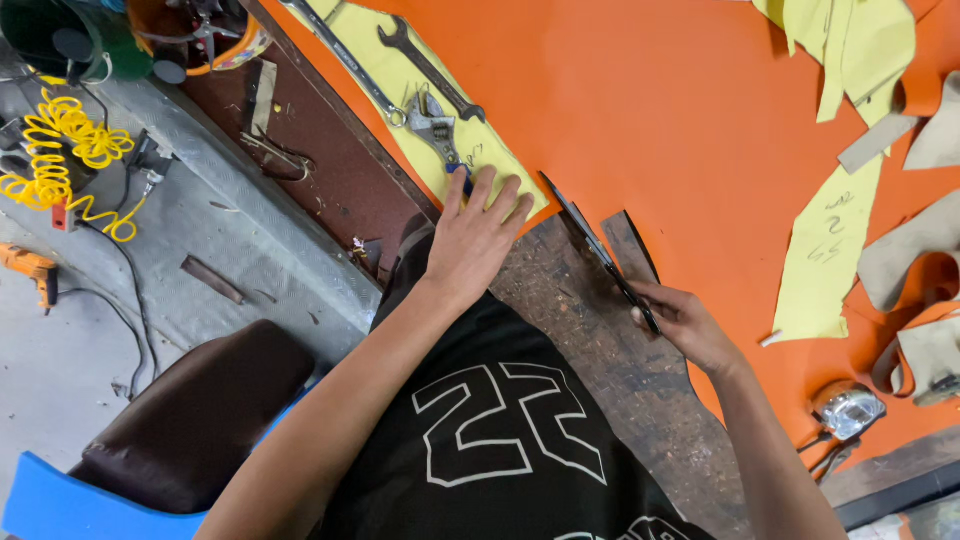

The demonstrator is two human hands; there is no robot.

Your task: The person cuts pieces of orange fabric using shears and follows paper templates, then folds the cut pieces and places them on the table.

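We record a large orange sheet (660, 110) spread over a dark worn worktable (590, 330), and we place everything else by that sheet. At its near edge the left hand (475, 235) lies flat, fingers spread wide and palm down, pressing a yellow paper pattern (430, 100) onto the sheet's left corner; it grips nothing. Just right of that hand, at the cut notch in the sheet's near edge, the right hand (685, 325) is closed round the handles of black scissors (595, 245), whose long blades point up and left along the sheet's cut edge; we cannot tell how far the blades stand apart. On the yellow pattern, further in from the left hand, lie an adjustable wrench (435, 125) and two open-ended spanners (430, 68), the wrench's blue handle tip touching the left fingertips. On the sheet's right side rest more yellow pattern pieces (830, 250) and beige cut strips (920, 245), and at its near right corner a shiny metal tool (848, 410). Off the sheet's left edge we note a brown board, a grey floor, a coiled yellow hose (60, 150), and below it a dark brown seat (195, 415) on a blue base
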